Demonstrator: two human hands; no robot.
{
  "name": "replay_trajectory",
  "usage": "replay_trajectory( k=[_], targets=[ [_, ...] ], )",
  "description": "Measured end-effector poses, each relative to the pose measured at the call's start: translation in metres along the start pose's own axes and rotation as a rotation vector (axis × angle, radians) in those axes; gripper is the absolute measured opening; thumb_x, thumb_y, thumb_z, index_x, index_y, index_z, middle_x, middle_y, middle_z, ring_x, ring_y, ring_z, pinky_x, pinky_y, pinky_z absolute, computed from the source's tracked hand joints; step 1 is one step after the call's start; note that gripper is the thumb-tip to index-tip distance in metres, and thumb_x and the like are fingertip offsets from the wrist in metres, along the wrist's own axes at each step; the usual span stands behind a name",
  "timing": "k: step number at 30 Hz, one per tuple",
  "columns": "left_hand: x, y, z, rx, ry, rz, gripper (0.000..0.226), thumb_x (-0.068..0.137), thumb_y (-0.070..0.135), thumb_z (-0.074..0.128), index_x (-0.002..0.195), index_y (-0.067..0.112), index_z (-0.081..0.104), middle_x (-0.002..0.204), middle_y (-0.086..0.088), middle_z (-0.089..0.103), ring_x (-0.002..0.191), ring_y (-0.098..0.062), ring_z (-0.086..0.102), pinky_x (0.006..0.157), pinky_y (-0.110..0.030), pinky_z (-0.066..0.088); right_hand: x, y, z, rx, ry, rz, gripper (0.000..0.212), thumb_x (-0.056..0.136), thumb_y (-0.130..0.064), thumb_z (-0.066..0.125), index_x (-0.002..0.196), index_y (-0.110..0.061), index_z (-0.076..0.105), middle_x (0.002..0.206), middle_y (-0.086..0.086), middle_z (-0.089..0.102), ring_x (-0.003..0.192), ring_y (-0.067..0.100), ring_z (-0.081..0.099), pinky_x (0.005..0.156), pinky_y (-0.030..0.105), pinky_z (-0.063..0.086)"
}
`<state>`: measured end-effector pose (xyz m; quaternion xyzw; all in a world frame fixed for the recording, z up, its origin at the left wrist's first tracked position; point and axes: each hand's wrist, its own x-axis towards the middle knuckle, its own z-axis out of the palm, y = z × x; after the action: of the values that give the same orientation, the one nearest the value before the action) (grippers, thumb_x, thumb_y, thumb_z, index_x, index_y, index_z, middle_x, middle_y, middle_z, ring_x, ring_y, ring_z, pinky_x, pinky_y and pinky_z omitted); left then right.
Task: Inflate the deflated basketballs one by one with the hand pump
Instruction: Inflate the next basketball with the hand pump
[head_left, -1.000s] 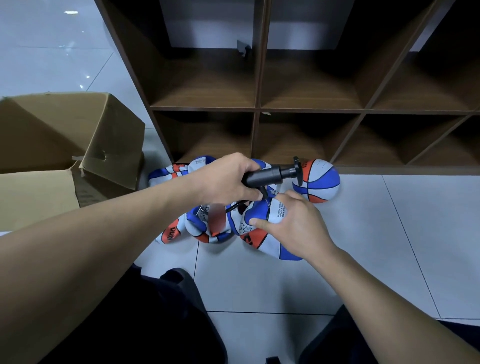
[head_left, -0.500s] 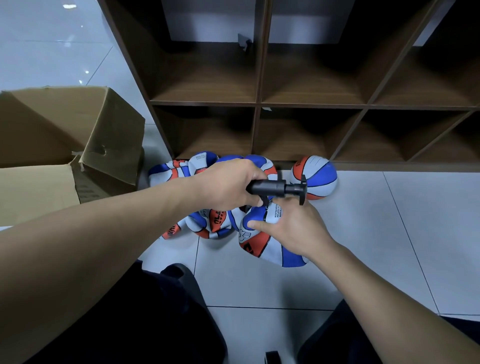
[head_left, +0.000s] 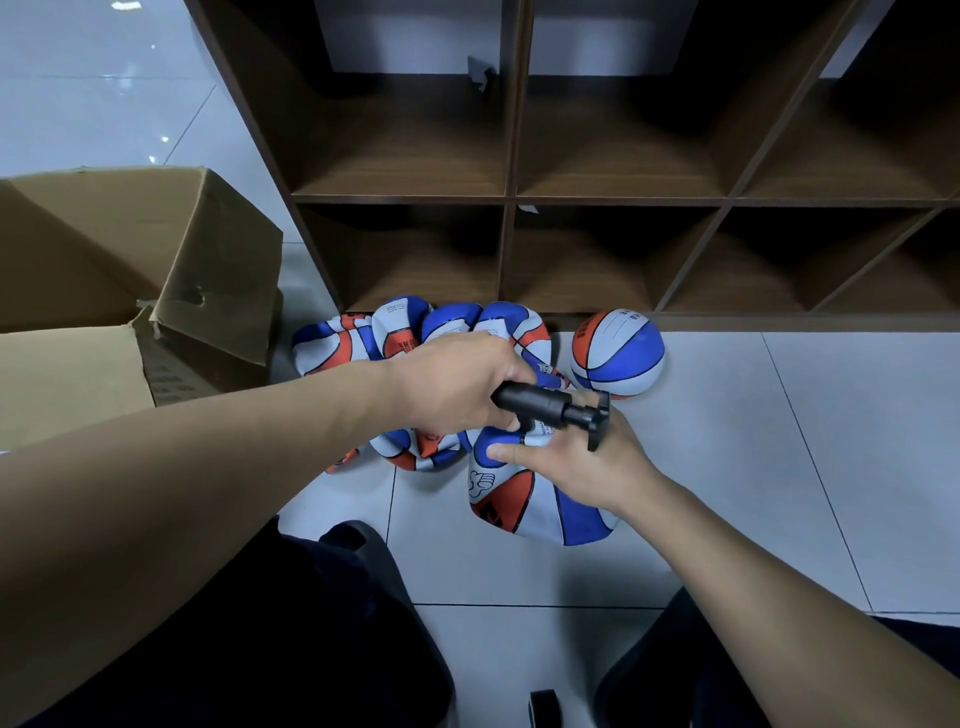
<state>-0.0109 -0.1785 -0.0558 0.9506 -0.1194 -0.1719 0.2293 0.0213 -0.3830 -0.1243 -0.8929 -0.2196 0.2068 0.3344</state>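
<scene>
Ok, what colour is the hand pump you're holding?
Black all over, body and T-handle: the black plastic hand pump, seen in the head view, held by the left hand.

Dim, cool light — ceiling glare on floor tiles (head_left: 130, 98), edges bowed.

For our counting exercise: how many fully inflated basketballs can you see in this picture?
1. The inflated basketball sits on the floor against the shelf's base, right of the flat ones. Others may be hidden inside the cardboard box.
</scene>
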Motion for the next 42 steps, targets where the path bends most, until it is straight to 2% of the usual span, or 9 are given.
replay_trajectory(
  k=[7, 12, 15, 20, 25, 31, 34, 38, 42],
  targets=[
    [0.004, -0.007, 0.003, -0.166, 0.015, -0.073, 0.012, 0.095, 0.022, 0.084, 0.089, 0.024, 0.074, 0.07, 0.015, 0.065, 0.063, -0.004, 0.06, 0.058, -0.017, 0.044, 0.001, -0.002, -0.004, -0.008, 0.029, -0.067, 0.067, 0.067, -0.077, 0.085, 0.121, -0.042, 0.066, 0.108, -0.019, 0.068, 0.099, 0.009, 0.065, 0.081, 0.029, 0.057],
    [0.006, -0.019, -0.007, -0.218, 0.098, -0.112, 0.026, 0.095, 0.025, 0.085, 0.081, 0.037, 0.066, 0.075, 0.019, 0.066, 0.067, -0.003, 0.063, 0.06, -0.015, 0.043, 0.01, -0.003, -0.01, -0.139, 0.068, -0.062, 0.067, 0.06, -0.083, 0.081, 0.079, -0.023, 0.059, 0.074, -0.006, 0.062, 0.07, 0.013, 0.059, 0.061, 0.037, 0.051],
    [0.004, -0.021, -0.01, -0.189, 0.062, -0.108, 0.029, 0.095, 0.025, 0.084, 0.08, 0.041, 0.065, 0.08, 0.015, 0.068, 0.072, -0.004, 0.064, 0.062, -0.015, 0.043, 0.008, -0.002, -0.01, -0.146, 0.003, -0.093, 0.057, 0.067, -0.079, 0.08, 0.075, -0.03, 0.052, 0.073, -0.008, 0.058, 0.069, 0.011, 0.056, 0.059, 0.031, 0.042],
    [0.005, -0.024, -0.007, -0.221, 0.067, -0.13, 0.024, 0.095, 0.03, 0.083, 0.081, 0.034, 0.065, 0.077, 0.002, 0.067, 0.065, -0.016, 0.063, 0.063, -0.039, 0.052, 0.008, 0.004, -0.012, 0.034, -0.07, -0.1, 0.053, 0.08, -0.066, 0.08, 0.073, -0.021, 0.053, 0.067, -0.006, 0.055, 0.062, 0.011, 0.051, 0.063, 0.04, 0.048],
    [0.005, -0.023, -0.009, -0.233, 0.083, -0.11, 0.027, 0.096, 0.03, 0.083, 0.079, 0.03, 0.063, 0.065, 0.016, 0.058, 0.055, -0.005, 0.054, 0.053, -0.017, 0.039, 0.012, 0.008, -0.014, 0.056, -0.069, -0.111, 0.052, 0.081, -0.063, 0.08, 0.073, -0.017, 0.056, 0.072, 0.001, 0.057, 0.067, 0.021, 0.054, 0.068, 0.048, 0.052],
    [0.009, -0.021, -0.008, -0.242, 0.111, -0.136, 0.02, 0.092, 0.032, 0.088, 0.085, 0.028, 0.069, 0.07, 0.011, 0.063, 0.06, -0.005, 0.058, 0.058, -0.021, 0.045, 0.015, 0.007, -0.018, 0.039, -0.07, -0.103, 0.052, 0.082, -0.059, 0.082, 0.068, -0.017, 0.055, 0.07, 0.003, 0.056, 0.063, 0.018, 0.052, 0.067, 0.048, 0.051],
    [0.009, -0.017, -0.008, -0.192, 0.118, -0.117, 0.023, 0.094, 0.028, 0.085, 0.081, 0.03, 0.067, 0.07, 0.015, 0.064, 0.062, -0.004, 0.059, 0.056, -0.014, 0.039, 0.015, 0.004, -0.018, -0.003, -0.053, -0.059, 0.044, 0.079, -0.066, 0.08, 0.076, -0.025, 0.064, 0.077, -0.004, 0.062, 0.072, 0.015, 0.06, 0.074, 0.044, 0.057],
    [0.007, -0.012, 0.0, -0.072, 0.146, -0.084, 0.027, 0.095, 0.028, 0.083, 0.078, 0.033, 0.063, 0.068, 0.012, 0.061, 0.068, -0.001, 0.059, 0.056, -0.012, 0.038, 0.007, -0.003, -0.019, 0.028, -0.066, -0.026, 0.038, 0.085, -0.054, 0.085, 0.111, -0.031, 0.07, 0.109, -0.009, 0.069, 0.102, 0.017, 0.066, 0.093, 0.038, 0.058],
    [0.005, -0.005, 0.005, 0.005, 0.183, -0.035, 0.014, 0.095, 0.027, 0.081, 0.087, 0.03, 0.07, 0.07, 0.014, 0.062, 0.075, 0.006, 0.057, 0.062, -0.009, 0.037, 0.005, -0.004, -0.017, 0.078, -0.045, -0.026, 0.043, 0.084, -0.05, 0.087, 0.12, -0.04, 0.068, 0.108, -0.015, 0.071, 0.098, 0.012, 0.068, 0.086, 0.035, 0.06]
  ],
)
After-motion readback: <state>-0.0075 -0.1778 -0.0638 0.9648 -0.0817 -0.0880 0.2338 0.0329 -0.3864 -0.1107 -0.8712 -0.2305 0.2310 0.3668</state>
